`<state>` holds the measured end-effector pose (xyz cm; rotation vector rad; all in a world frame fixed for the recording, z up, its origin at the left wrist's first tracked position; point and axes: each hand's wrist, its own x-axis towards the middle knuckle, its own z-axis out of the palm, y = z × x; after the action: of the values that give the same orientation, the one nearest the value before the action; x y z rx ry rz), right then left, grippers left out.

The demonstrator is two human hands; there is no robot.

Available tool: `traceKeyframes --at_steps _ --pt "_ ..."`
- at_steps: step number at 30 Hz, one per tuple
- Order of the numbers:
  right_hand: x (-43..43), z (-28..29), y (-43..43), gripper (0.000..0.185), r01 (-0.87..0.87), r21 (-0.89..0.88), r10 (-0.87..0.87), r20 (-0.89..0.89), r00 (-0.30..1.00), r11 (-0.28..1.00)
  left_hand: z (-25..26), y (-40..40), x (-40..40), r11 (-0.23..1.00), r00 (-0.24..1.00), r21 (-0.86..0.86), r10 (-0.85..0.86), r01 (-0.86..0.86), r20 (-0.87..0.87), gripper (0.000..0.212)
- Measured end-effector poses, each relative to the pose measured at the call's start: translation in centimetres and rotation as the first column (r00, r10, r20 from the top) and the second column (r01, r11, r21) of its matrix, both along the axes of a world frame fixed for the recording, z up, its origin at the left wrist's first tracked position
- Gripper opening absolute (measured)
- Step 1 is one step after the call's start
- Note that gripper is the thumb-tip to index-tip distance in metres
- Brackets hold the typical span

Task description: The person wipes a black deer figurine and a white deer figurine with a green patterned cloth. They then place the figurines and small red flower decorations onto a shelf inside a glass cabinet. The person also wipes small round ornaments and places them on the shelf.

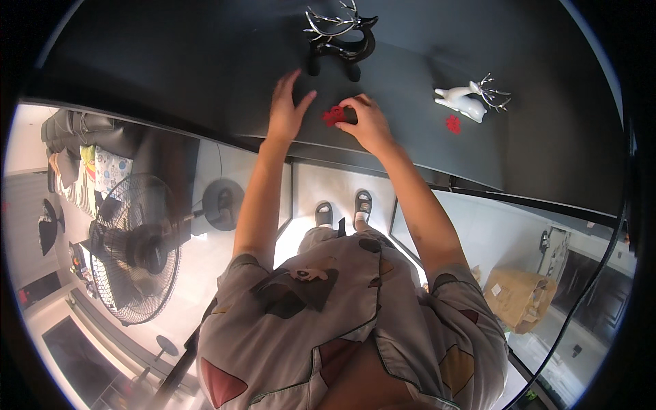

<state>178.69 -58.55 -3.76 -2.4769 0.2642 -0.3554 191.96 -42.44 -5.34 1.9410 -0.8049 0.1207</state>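
Between the thumb and fingers of my right hand (368,121) is a small red cut-out ornament (334,116), held just above or against the dark shelf (405,138); I cannot tell which. My left hand (287,107) is empty, fingers spread, just left of the ornament. Beyond both hands stands a glossy black deer figurine (348,48) with silver antlers. To the right, a white deer figurine (464,101) with silver antlers appears in a lying pose. A second red cut-out ornament (453,124) lies beside its body.
A standing fan (138,248) with a wire cage is at the left, before a dark sofa (97,128) with cushions. A brown paper bag (520,300) sits on the right. One black cable (589,287) runs down the right side. The shelf's front edge (353,164) crosses below my hands.
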Motion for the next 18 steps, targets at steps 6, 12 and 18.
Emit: traceKeyframes --at_steps 6,12,18 --pt "0.7 -2.3 -0.2 0.027 0.06 0.538 -0.088 0.028 0.996 0.841 1.0 0.3 -4.8 0.997 0.99 0.018 -0.075 0.078 -0.117 0.038" --pt "0.5 -0.6 1.3 0.021 0.122 0.956 -0.268 -0.048 0.962 0.266 -0.5 -1.2 -3.5 0.923 0.799 -0.357 -0.321 0.144 -0.508 0.023" --pt "0.5 -1.1 0.4 0.026 0.186 0.714 -0.25 -0.016 0.968 0.675 -1.2 -2.0 -1.2 0.957 0.876 -0.195 -0.276 0.214 -0.395 0.019"
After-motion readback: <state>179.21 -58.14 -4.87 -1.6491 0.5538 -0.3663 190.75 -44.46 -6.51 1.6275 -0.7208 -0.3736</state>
